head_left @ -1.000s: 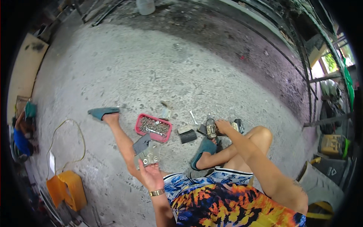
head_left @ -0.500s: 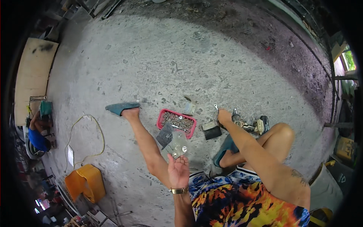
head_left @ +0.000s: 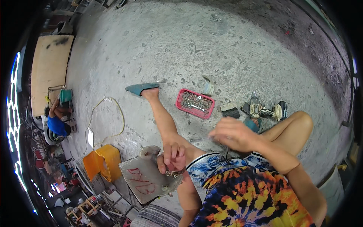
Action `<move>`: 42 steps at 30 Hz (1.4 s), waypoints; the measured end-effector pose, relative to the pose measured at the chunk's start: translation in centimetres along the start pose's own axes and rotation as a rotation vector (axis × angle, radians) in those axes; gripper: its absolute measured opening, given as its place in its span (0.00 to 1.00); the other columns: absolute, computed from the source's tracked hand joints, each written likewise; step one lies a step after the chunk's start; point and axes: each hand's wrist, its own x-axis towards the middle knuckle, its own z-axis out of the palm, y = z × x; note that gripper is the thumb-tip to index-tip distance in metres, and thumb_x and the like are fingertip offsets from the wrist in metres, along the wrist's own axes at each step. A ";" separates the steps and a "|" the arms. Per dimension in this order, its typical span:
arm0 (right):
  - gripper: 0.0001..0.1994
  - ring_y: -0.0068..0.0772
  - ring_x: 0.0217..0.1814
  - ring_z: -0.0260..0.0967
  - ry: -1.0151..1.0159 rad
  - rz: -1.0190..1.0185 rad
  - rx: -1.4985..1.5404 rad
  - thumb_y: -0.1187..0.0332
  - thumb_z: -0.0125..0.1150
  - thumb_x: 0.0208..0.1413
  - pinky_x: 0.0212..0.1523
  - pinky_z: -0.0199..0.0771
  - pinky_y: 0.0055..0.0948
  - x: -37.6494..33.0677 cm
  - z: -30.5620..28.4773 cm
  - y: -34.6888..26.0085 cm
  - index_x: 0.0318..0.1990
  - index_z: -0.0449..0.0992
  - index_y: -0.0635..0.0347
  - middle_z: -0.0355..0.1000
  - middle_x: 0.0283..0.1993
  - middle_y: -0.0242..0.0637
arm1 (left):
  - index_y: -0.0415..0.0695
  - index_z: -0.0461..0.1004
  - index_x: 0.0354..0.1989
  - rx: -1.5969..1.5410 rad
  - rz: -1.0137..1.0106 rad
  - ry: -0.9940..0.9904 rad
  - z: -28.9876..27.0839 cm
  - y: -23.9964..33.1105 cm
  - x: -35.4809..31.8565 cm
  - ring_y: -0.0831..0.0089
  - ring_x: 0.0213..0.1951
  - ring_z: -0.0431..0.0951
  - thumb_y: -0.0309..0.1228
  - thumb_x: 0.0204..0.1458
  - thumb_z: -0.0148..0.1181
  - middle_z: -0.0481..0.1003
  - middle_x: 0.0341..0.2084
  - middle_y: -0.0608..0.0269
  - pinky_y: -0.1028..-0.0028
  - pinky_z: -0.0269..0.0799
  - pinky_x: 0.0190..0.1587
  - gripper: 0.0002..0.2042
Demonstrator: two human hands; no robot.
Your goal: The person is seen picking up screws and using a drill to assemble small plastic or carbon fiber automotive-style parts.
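My left hand (head_left: 174, 156) is closed at the edge of a grey metal plate (head_left: 132, 172) with red handwriting and rounded lobes. The plate is tilted, its broad face up, left of my lap. Fingers curl in front of it, and their grip is partly hidden. Above my lap, my right hand (head_left: 235, 133) is smeared by motion; whether anything is in it cannot be made out. Beyond the hands sits a pink-red basket (head_left: 180, 108) full of bolts, with a wrench (head_left: 197, 107) on top.
A cordless drill (head_left: 259, 110), its battery end to the right, lies beside a dark block (head_left: 230, 112). Near the basket is a small opened packet (head_left: 208, 87). On the left are a yellow plastic container (head_left: 109, 159), a cable (head_left: 121, 113) and a crouching person in blue (head_left: 56, 125).
The plate has been turned and brought nearer, left of my lap, showing its red-marked face. My right hand has come back from the drill toward my lap; the wrench it held no longer shows there.
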 end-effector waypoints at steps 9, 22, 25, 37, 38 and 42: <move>0.12 0.34 0.35 0.63 -0.032 -0.203 0.039 0.70 0.60 0.50 0.37 0.64 0.33 -2.4 2.1 -6.1 0.44 0.76 0.54 0.64 0.33 0.31 | 0.61 0.79 0.28 0.160 -0.094 -0.167 3.2 -0.6 -1.7 0.70 0.43 0.61 0.34 0.47 0.68 0.72 0.38 0.71 0.70 0.52 0.43 0.04; 0.14 0.36 0.45 0.67 -0.045 -0.263 0.017 0.71 0.60 0.50 0.45 0.65 0.34 -3.8 2.3 -6.1 0.47 0.77 0.53 0.70 0.41 0.33 | 0.54 0.78 0.36 0.155 -0.171 -0.183 4.2 -1.4 -3.5 0.63 0.49 0.68 0.47 0.53 0.61 0.73 0.35 0.69 0.63 0.59 0.52 0.12; 0.14 0.40 0.47 0.68 -0.041 -0.210 0.005 0.71 0.60 0.52 0.46 0.67 0.36 -3.9 2.2 -3.9 0.47 0.76 0.55 0.71 0.43 0.36 | 0.51 0.77 0.37 0.325 -0.281 -0.005 3.8 -0.9 -3.9 0.60 0.51 0.68 0.49 0.53 0.61 0.73 0.35 0.68 0.60 0.59 0.54 0.15; 0.23 0.49 0.59 0.66 -0.233 1.138 -0.856 0.71 0.60 0.51 0.54 0.70 0.47 -18.5 -1.8 26.1 0.55 0.63 0.62 0.68 0.54 0.49 | 0.44 0.64 0.60 0.433 -0.340 0.821 0.6 -3.0 -3.8 0.62 0.57 0.71 0.39 0.61 0.53 0.71 0.56 0.58 0.54 0.60 0.64 0.22; 0.24 0.51 0.58 0.66 -0.163 1.180 -0.840 0.72 0.62 0.48 0.54 0.69 0.47 -18.4 -1.5 26.7 0.54 0.63 0.62 0.68 0.53 0.49 | 0.44 0.64 0.60 0.464 -0.310 0.841 0.7 -3.2 -3.4 0.62 0.57 0.71 0.39 0.61 0.53 0.71 0.56 0.58 0.54 0.60 0.64 0.22; 0.29 0.57 0.58 0.65 -0.040 1.290 -0.805 0.72 0.65 0.44 0.58 0.64 0.52 -21.0 -0.7 28.2 0.56 0.61 0.60 0.67 0.54 0.51 | 0.46 0.64 0.60 0.254 -0.293 0.879 1.2 -2.3 -3.7 0.61 0.57 0.71 0.39 0.63 0.50 0.71 0.55 0.57 0.55 0.61 0.64 0.20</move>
